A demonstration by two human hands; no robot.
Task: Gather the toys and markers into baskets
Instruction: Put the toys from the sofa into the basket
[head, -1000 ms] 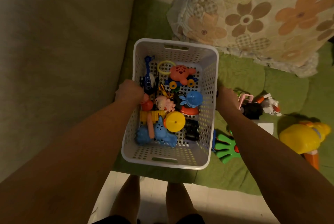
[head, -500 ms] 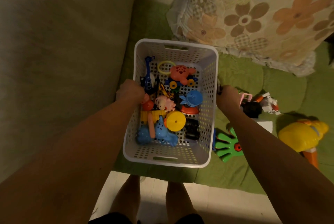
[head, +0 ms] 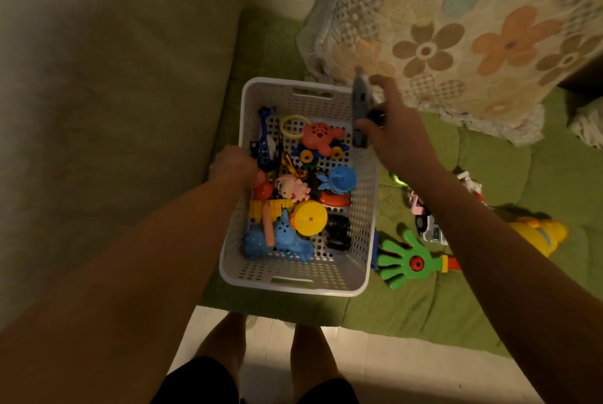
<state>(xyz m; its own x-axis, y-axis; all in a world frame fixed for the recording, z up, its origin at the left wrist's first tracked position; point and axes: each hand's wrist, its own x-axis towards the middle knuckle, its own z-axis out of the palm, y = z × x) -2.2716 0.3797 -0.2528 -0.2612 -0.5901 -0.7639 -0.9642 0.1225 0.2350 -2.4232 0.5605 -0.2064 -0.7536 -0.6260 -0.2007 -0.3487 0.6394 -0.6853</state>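
Pale floor tiles (head: 375, 358) and two bare legs (head: 225, 348) lie nearest, below the basket (head: 326, 274).

- Basket: white plastic with holes, standing on a green quilt (head: 424, 312) and loaded with toys.
- Near end of the basket: blue animal toy (head: 282, 240), yellow disc (head: 310, 217), black car (head: 337, 232).
- Middle of the basket: pink pig figure (head: 292, 188), blue round toy (head: 339, 180).
- Far end of the basket: pink crab (head: 321, 136), yellow ring (head: 293, 124), blue helicopter (head: 264, 142).
- Left hand (head: 231, 163): fingers curled over the basket's left rim, gripping it.
- Right of the basket, on the quilt: green hand clapper (head: 408, 260) just beside the wall, small cars (head: 427, 224) further out, yellow toy (head: 538, 234) well apart.
- Right hand (head: 394, 132): wrapped around a grey-blue toy (head: 360, 109), held upright over the basket's far right corner.
- Beyond the basket: flowered pillow (head: 456, 28).
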